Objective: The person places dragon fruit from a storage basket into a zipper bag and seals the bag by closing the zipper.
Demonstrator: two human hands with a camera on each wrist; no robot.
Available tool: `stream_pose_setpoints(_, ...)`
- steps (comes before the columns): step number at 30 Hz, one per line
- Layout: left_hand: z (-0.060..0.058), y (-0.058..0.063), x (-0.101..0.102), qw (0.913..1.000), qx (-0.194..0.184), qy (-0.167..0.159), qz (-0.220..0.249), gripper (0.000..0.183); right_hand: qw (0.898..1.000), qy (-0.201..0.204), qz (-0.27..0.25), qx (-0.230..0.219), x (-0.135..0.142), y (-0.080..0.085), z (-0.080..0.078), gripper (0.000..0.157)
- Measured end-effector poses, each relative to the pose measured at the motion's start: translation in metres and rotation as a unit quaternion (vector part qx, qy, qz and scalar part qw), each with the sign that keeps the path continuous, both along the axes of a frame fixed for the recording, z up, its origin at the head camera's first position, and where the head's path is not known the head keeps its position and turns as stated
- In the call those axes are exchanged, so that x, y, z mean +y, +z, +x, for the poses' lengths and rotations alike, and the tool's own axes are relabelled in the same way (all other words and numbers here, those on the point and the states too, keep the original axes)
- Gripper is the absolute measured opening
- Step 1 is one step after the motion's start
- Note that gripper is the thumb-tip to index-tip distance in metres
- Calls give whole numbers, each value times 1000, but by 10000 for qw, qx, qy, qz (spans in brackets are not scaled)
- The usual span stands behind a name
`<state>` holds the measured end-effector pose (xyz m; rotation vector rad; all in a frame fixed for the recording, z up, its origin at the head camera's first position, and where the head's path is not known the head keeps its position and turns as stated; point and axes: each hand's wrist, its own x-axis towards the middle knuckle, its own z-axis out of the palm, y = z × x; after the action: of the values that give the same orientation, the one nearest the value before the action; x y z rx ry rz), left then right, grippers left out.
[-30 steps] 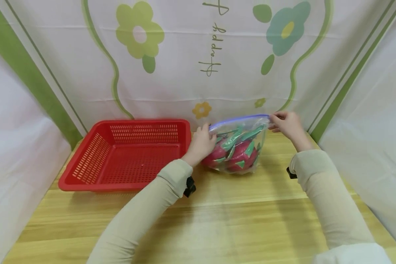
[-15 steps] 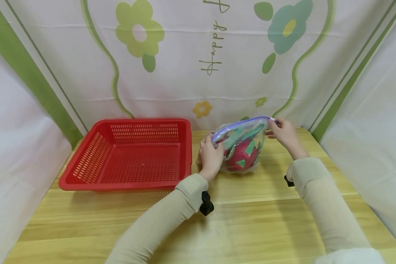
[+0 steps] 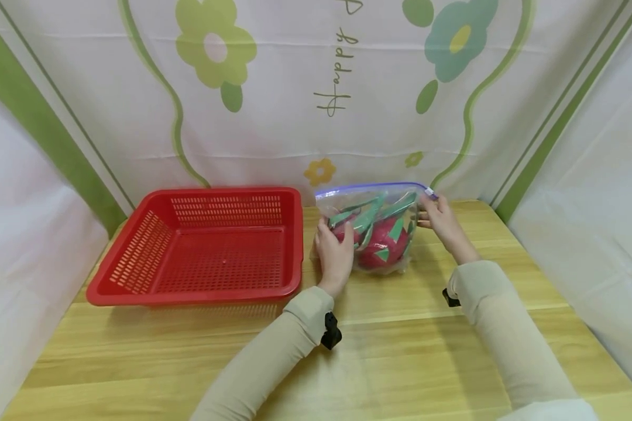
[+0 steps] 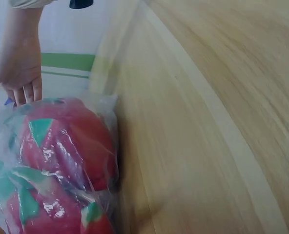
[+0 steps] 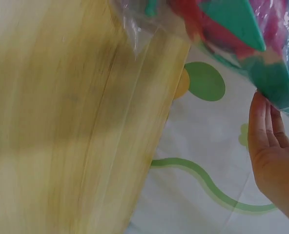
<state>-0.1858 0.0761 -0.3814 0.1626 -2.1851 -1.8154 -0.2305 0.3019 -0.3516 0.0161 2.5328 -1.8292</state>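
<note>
A clear zip bag with a purple zip strip stands on the wooden table, upright. Inside are red dragon fruits with green scales, seen close in the left wrist view. My left hand grips the bag's lower left side, thumb in front and fingers around the edge. At the upper right corner, just under the white slider, my right hand holds the bag's side between thumb and fingers. The right wrist view shows that hand's fingers fairly straight against the plastic; its thumb is hidden there.
A red plastic basket with slotted walls sits left of the bag, nothing in it. White cloth with printed flowers hangs behind the table, and pale cloth walls rise at both sides.
My left hand has left the zip's left end and moved down onto the bag's side. The zip strip has straightened again. My right hand has slid slightly down from the slider.
</note>
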Motion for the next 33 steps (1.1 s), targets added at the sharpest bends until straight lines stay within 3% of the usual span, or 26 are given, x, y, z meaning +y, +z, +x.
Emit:
stream_pose_setpoints(3,-1,-4,-2,9961,100,197,-851,55,9995,-134,-253,-166,-3,-1,1,61)
stream_pose_setpoints(7,-4,-10,-6,9923,190,376,-1166,50,9993,-284,-114,-217,-11,-4,1,52)
stream_pose_setpoints(10,-6,-13,-10,9933,170,260,-1113,52,9993,-252,222,-157,-17,-7,1,49)
stream_pose_setpoints(17,-5,-18,-14,9947,-119,-125,-1010,57,9944,-338,957,-283,-24,-17,6,66)
stream_pose_setpoints(22,-7,-22,-14,9925,-142,-229,-1195,57,9942,-189,988,-377,-26,-23,10,73)
stream_pose_setpoints(27,-8,-24,-14,9948,-10,-197,-999,60,9888,324,1211,-811,-30,-30,12,89)
stream_pose_setpoints(33,-8,-28,-15,9966,-90,42,-813,55,9875,348,1302,-812,-37,-36,15,101)
